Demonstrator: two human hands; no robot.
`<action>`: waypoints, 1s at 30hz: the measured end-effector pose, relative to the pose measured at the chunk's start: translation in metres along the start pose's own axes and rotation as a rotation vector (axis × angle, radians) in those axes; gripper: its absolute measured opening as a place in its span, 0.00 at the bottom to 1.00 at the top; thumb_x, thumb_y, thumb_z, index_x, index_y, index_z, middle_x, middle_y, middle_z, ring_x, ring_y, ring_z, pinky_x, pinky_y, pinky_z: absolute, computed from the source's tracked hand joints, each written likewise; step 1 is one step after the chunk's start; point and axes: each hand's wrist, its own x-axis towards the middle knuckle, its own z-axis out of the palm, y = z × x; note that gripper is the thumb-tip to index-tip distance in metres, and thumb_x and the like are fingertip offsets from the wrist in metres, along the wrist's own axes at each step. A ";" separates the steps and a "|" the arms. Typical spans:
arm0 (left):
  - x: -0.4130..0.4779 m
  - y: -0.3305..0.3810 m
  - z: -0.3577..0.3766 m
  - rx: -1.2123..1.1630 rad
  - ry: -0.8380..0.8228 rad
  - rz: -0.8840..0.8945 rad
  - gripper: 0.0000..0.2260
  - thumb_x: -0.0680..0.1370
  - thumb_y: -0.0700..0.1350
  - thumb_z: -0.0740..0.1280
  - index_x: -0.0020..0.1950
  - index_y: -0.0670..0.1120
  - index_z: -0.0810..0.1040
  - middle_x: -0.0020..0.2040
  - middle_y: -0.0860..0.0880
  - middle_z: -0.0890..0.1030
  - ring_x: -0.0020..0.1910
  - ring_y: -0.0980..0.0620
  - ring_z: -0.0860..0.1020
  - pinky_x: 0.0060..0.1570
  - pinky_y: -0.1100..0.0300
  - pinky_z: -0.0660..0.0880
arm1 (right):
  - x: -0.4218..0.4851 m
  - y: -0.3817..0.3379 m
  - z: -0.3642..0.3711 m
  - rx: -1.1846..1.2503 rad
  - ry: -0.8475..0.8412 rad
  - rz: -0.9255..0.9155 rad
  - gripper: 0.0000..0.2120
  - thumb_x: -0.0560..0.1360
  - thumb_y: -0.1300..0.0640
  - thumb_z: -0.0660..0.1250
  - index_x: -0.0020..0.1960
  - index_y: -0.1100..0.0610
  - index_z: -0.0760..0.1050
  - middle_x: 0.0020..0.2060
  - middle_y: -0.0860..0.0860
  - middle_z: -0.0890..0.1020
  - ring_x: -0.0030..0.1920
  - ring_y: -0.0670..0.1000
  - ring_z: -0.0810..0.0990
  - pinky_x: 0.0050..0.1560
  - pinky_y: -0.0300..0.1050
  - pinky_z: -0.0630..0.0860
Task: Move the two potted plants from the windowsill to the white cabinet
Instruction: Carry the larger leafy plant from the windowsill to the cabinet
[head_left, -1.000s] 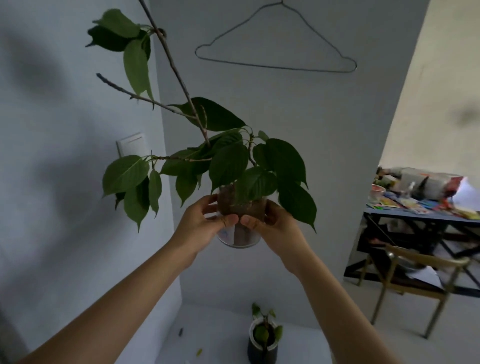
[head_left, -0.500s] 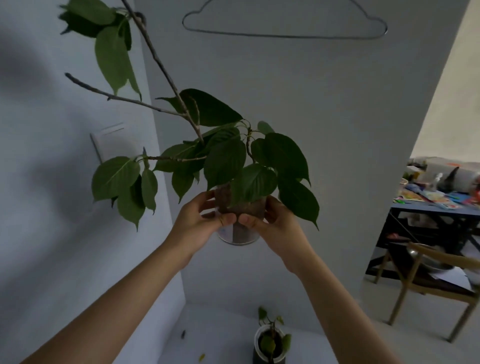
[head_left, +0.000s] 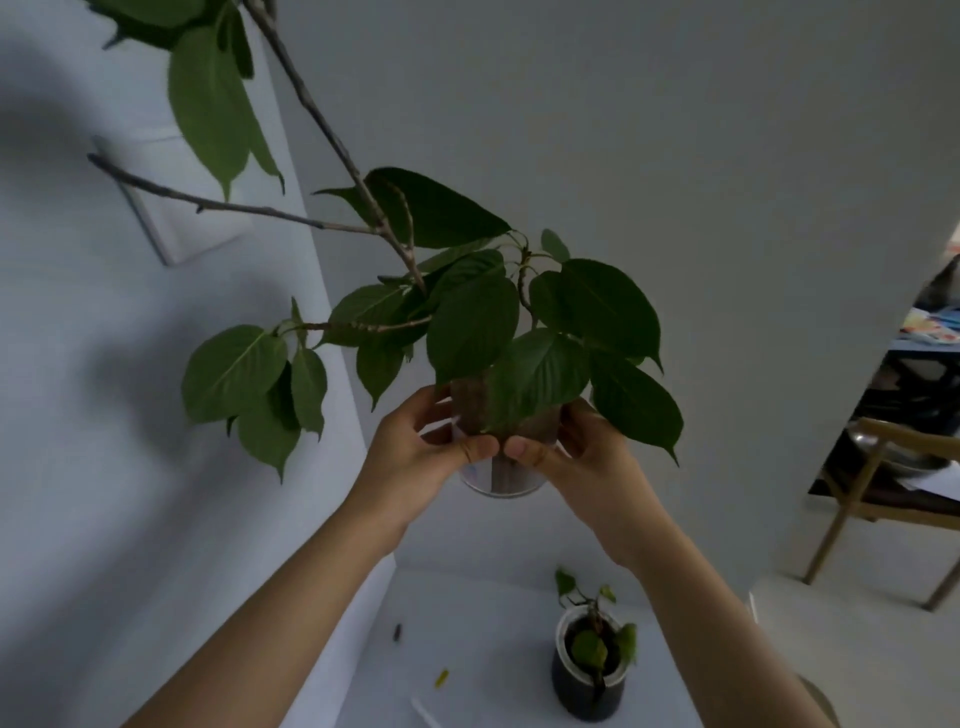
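While you are lowering the leafy plant in its clear plastic pot (head_left: 500, 470), left hand (head_left: 415, 457) and right hand (head_left: 587, 457) closed round it, keep it upright, clear of the small dark-potted plant (head_left: 589, 670) on the white cabinet (head_left: 478, 613).

The large plant's (head_left: 467, 322) top branches run off the upper edge, its clear pot (head_left: 498, 475) is mostly hidden behind the left hand (head_left: 415, 457), right hand (head_left: 587, 457) and drooping leaves, and the chair (head_left: 883, 499) is cut by the right edge.

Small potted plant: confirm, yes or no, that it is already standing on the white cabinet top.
Yes: the small potted plant stands upright on the white cabinet top, untouched by either hand.
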 end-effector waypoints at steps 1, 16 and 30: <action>-0.002 -0.007 0.001 -0.001 -0.006 -0.001 0.23 0.67 0.50 0.79 0.59 0.62 0.77 0.57 0.62 0.82 0.53 0.63 0.82 0.43 0.72 0.76 | -0.003 0.008 0.001 0.001 0.001 -0.006 0.24 0.71 0.53 0.77 0.64 0.49 0.74 0.60 0.45 0.82 0.61 0.43 0.81 0.62 0.44 0.80; -0.032 -0.122 0.016 0.030 -0.046 -0.042 0.26 0.66 0.48 0.80 0.62 0.57 0.78 0.58 0.59 0.83 0.57 0.55 0.82 0.55 0.60 0.78 | -0.043 0.125 0.024 -0.001 0.006 0.011 0.29 0.64 0.44 0.75 0.63 0.49 0.73 0.55 0.38 0.82 0.52 0.31 0.81 0.47 0.26 0.77; -0.041 -0.250 0.036 0.008 -0.049 -0.056 0.27 0.64 0.50 0.81 0.62 0.58 0.79 0.57 0.60 0.84 0.57 0.55 0.83 0.57 0.54 0.79 | -0.060 0.249 0.039 -0.060 0.011 0.050 0.41 0.61 0.39 0.75 0.70 0.54 0.72 0.64 0.47 0.81 0.65 0.48 0.80 0.63 0.44 0.80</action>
